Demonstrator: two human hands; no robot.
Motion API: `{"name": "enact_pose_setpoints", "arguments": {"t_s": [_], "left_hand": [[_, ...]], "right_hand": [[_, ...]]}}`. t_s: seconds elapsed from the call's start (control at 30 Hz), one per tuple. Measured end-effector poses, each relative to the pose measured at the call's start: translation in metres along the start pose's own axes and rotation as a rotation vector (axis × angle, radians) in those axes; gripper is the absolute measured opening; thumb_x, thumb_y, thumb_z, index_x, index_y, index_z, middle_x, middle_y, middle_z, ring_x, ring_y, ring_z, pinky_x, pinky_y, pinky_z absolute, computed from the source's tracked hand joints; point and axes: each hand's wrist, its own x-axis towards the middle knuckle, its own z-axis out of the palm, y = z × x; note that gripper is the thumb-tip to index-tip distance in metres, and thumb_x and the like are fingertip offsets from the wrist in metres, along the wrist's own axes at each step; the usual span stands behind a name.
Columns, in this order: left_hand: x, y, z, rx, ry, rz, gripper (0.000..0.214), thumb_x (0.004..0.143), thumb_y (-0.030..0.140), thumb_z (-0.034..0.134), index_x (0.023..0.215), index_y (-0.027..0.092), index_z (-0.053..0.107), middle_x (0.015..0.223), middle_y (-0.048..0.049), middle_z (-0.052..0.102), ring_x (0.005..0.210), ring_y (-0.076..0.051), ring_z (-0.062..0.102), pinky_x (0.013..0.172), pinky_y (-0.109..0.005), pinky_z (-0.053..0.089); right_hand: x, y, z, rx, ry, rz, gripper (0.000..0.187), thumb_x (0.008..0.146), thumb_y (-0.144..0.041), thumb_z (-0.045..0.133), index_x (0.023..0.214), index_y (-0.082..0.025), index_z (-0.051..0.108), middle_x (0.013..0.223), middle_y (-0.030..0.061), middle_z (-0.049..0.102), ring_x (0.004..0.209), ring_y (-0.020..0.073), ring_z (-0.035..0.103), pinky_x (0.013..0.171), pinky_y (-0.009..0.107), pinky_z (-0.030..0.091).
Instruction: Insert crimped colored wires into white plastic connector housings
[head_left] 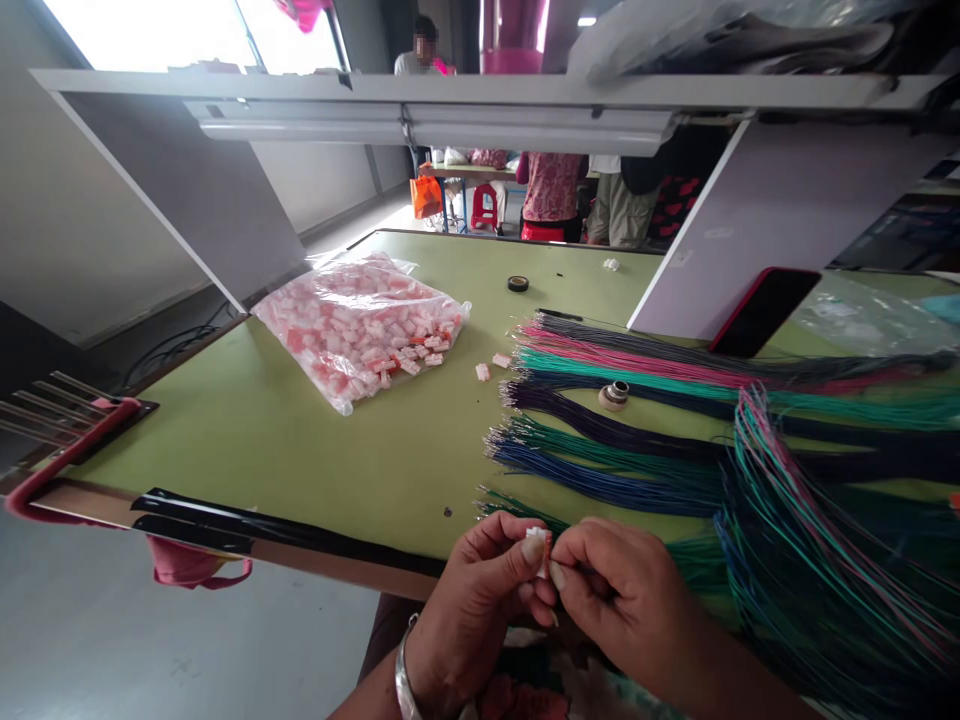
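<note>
My left hand [480, 590] pinches a small white plastic connector [537, 540] between thumb and fingers at the near table edge. Right against it, my right hand [622, 590] is closed in a pinch at the connector's side; what it grips is too small to make out, perhaps a thin wire. Bundles of coloured wires [645, 440] in blue, green, purple, pink and black lie fanned across the green table [300, 430] just beyond my hands, their stripped ends pointing left.
A clear bag of pink-and-white connectors [360, 325] lies at the table's left, with two loose ones [491, 366] beside it. A small metal ring [614, 395], a tape roll [517, 283] and a red-cased phone [763, 310] leaning on a white panel. People stand beyond the table.
</note>
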Motion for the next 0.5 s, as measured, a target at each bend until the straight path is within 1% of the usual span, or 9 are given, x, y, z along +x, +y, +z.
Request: {"name": "enact_pose_setpoints", "arguments": {"t_s": [0.1,0.2,0.37,0.43,0.5], "left_hand": [[0.0,0.0,0.0,-0.013,0.009,0.01,0.018,0.076,0.026,0.076,0.083,0.015,0.063,0.062,-0.0009,0.063,0.054,-0.01,0.057,0.051,-0.021,0.049],[0.001,-0.001,-0.001,-0.01,0.018,0.01,0.02,0.075,0.026,0.077,0.083,0.014,0.062,0.062,-0.001,0.063,0.053,-0.009,0.057,0.05,-0.02,0.049],[0.003,-0.003,-0.001,0.03,0.006,0.027,0.019,0.076,0.025,0.076,0.081,0.015,0.061,0.061,-0.0009,0.064,0.048,-0.009,0.056,0.05,-0.021,0.048],[0.002,-0.002,-0.001,0.039,-0.003,0.031,0.018,0.077,0.026,0.075,0.081,0.015,0.061,0.061,-0.0012,0.065,0.048,-0.009,0.056,0.05,-0.021,0.047],[0.002,-0.002,-0.001,0.032,-0.009,0.038,0.017,0.078,0.026,0.074,0.083,0.015,0.062,0.061,-0.0013,0.064,0.05,-0.009,0.056,0.051,-0.021,0.047]], "right_hand": [[0.0,0.0,-0.003,0.032,-0.031,0.009,0.017,0.091,-0.011,0.046,0.077,-0.02,0.051,0.071,-0.0029,0.059,0.066,0.0106,0.054,0.064,0.024,0.036],[-0.002,0.003,0.001,-0.014,-0.008,-0.014,0.018,0.09,-0.011,0.044,0.075,-0.02,0.047,0.069,-0.0025,0.054,0.064,0.0118,0.051,0.061,0.025,0.034],[-0.005,0.006,0.01,-0.027,0.02,-0.042,0.018,0.089,-0.011,0.042,0.074,-0.021,0.045,0.068,-0.0016,0.053,0.062,0.0131,0.049,0.06,0.027,0.033],[-0.004,0.006,0.01,0.011,0.024,-0.012,0.019,0.091,-0.013,0.043,0.074,-0.021,0.045,0.067,-0.0017,0.054,0.062,0.0129,0.05,0.06,0.026,0.034],[-0.002,0.005,0.007,0.108,0.002,0.041,0.019,0.092,-0.014,0.044,0.075,-0.021,0.047,0.067,-0.0021,0.057,0.062,0.0121,0.052,0.06,0.025,0.037]]}}
